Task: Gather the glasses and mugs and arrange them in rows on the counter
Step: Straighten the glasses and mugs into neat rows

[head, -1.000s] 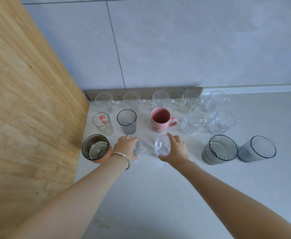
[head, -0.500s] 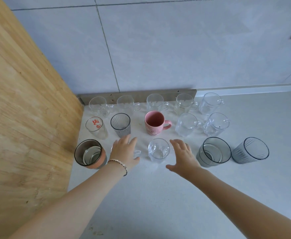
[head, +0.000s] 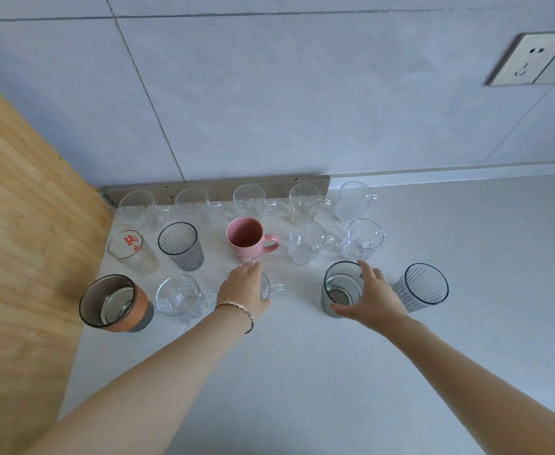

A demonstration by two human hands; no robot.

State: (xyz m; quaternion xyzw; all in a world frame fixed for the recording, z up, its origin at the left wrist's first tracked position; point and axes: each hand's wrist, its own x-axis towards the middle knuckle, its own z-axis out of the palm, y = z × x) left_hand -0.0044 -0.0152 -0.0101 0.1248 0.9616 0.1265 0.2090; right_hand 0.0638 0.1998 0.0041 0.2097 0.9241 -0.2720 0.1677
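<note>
Front row, near table [head: 302,372] centre: clear mug [head: 277,287], mostly hidden under left hand [head: 243,287], only handle showing at 3 o'clock; grip impossible to judge. Has left the handled glass [head: 179,295] at 9 o'clock since before. Now clasps grey tumbler [head: 336,284] at 3 o'clock with right hand [head: 378,298], fingers spread wide round it.

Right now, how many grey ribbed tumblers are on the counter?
2. One ribbed tumbler is in the middle row, left of the pink mug; the second tumbler ends the front row, beside the right hand.
</note>
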